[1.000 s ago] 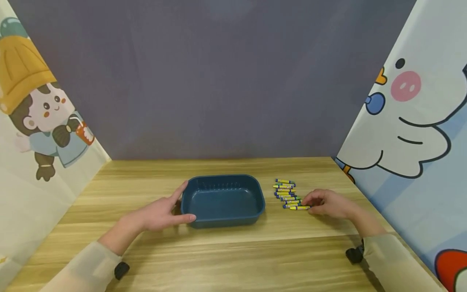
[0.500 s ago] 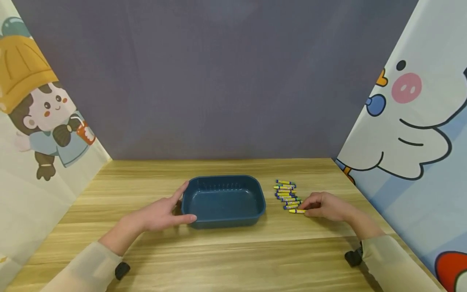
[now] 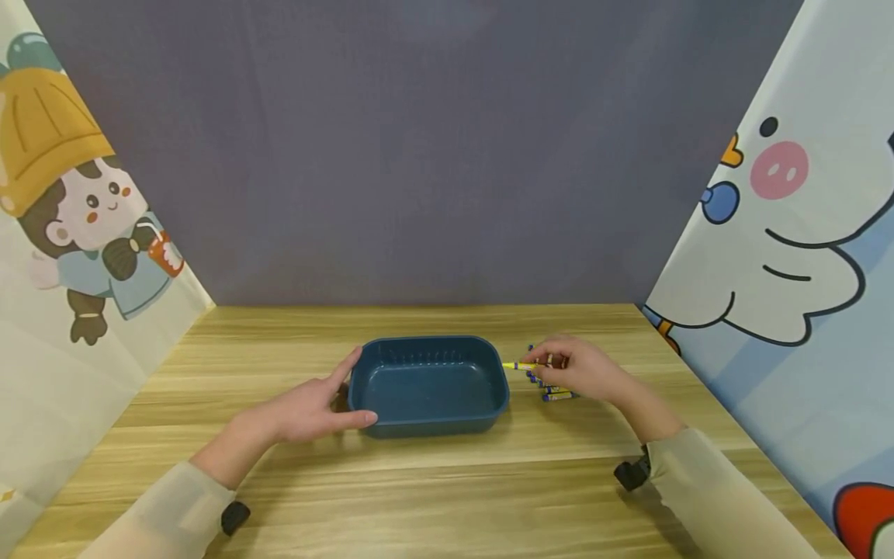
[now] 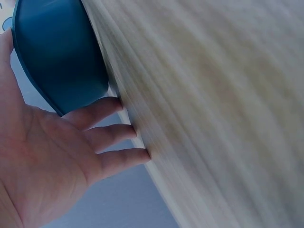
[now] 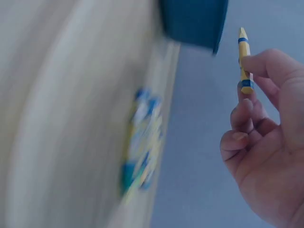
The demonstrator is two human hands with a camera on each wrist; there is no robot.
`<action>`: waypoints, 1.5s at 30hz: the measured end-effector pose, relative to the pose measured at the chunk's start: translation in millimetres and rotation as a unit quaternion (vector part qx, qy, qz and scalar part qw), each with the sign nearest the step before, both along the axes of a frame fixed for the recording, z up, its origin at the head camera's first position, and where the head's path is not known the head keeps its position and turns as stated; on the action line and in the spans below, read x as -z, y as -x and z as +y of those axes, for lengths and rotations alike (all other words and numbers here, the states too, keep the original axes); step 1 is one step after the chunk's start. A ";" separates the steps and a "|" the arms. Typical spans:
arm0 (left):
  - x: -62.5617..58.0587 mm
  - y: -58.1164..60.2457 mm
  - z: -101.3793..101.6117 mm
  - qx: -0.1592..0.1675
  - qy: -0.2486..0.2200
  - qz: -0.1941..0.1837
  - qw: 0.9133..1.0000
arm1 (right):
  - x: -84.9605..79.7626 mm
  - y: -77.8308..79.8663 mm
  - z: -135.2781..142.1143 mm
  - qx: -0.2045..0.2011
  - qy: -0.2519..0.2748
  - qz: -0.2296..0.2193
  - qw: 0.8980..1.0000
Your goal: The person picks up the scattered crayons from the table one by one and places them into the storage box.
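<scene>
A yellow crayon (image 3: 521, 366) with blue bands is pinched between thumb and fingers of my right hand (image 3: 576, 369). It is held up off the table, its tip pointing left at the right rim of a dark blue tray (image 3: 429, 425). In the right wrist view the same crayon (image 5: 244, 47) stands out from the fingertips. Below that hand lies a row of several crayons (image 3: 557, 396), partly hidden by it. My left hand (image 3: 307, 407) rests against the tray's left end with thumb and fingers spread; in the left wrist view fingertips (image 4: 124, 156) touch the tabletop.
The wood-grain table (image 3: 419, 497) carries the tray and the crayons. A grey panel (image 3: 433, 155) closes off the back. Printed cartoon walls (image 3: 782, 272) stand on both sides. A black wrist camera (image 3: 632, 472) sits under the right sleeve.
My right hand has picked up the yellow crayon from the near end of the row and carried it up and left toward the tray. The left hand stays in place.
</scene>
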State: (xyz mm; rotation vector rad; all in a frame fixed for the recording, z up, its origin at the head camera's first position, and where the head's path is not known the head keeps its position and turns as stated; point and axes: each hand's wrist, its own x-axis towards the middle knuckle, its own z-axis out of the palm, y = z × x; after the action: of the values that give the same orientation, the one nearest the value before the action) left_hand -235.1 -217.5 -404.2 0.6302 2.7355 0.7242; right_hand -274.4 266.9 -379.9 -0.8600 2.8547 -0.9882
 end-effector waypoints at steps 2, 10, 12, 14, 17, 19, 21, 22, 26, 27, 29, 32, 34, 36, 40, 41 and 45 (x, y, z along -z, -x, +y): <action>0.2 -0.2 -0.4 0.000 0.000 0.000 1.000 | -5.8 3.3 -18.9 -0.001 -0.002 0.004 1.000; 0.7 0.7 -1.6 0.000 0.000 -0.005 1.000 | -19.5 15.8 -91.1 -0.038 -0.002 -0.025 0.999; -0.2 0.4 -1.5 -0.001 -0.003 -0.008 1.000 | -17.1 19.7 -106.6 -0.047 0.000 -0.032 0.998; -1.7 -0.4 -1.4 0.001 -0.008 -0.007 1.000 | -12.6 23.8 -121.3 -0.060 -0.001 -0.039 0.997; -3.7 -1.5 -1.3 0.000 -0.013 -0.010 1.000 | -5.7 27.1 -142.3 -0.073 -0.014 -0.040 0.996; -4.9 -1.8 -1.2 0.002 -0.016 -0.011 1.000 | -1.4 28.1 -155.7 -0.075 -0.035 -0.034 0.996; -5.0 -1.6 -1.4 0.000 -0.016 -0.013 1.000 | 2.5 28.5 -168.1 -0.076 -0.063 -0.022 0.995; -5.0 -1.6 -1.4 0.000 -0.018 -0.015 1.000 | 4.3 28.7 -173.6 -0.077 -0.075 -0.018 0.994; -4.0 -1.4 -1.7 0.001 -0.022 -0.016 1.000 | 9.0 28.7 -192.3 -0.077 -0.122 -0.005 0.989; -3.7 -1.5 -1.7 0.000 -0.024 -0.017 1.000 | 9.6 28.4 -196.2 -0.074 -0.131 -0.005 0.989; -3.0 -1.6 -2.0 -0.001 -0.026 -0.019 0.999 | 10.1 27.6 -203.8 -0.065 -0.146 -0.001 0.987; -2.2 -1.4 -1.9 0.001 -0.024 -0.022 0.999 | 12.3 27.0 -213.1 -0.053 -0.165 0.009 0.985; -1.8 -1.3 -2.0 0.000 -0.023 -0.027 0.999 | 14.9 26.9 -218.4 -0.049 -0.182 0.022 0.982; -1.4 -1.1 -2.0 0.000 -0.023 -0.034 0.999 | 18.5 27.4 -222.9 -0.045 -0.197 0.036 0.979; -0.7 -1.0 -2.4 -0.001 -0.024 -0.044 0.999 | 26.4 27.3 -228.9 -0.033 -0.223 0.063 0.972; -0.6 -1.0 -2.5 -0.001 -0.024 -0.044 0.999 | 28.1 27.3 -229.9 -0.030 -0.226 0.068 0.971; -0.5 -1.7 -3.8 -0.004 -0.020 -0.040 0.999 | 33.1 27.4 -232.8 -0.025 -0.230 0.069 0.970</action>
State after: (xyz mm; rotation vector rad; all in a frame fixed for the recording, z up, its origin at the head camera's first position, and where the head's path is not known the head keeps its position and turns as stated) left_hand -233.4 -221.3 -403.7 0.5861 2.6581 0.7915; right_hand -301.8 34.0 -413.0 -0.9681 2.9612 -0.2426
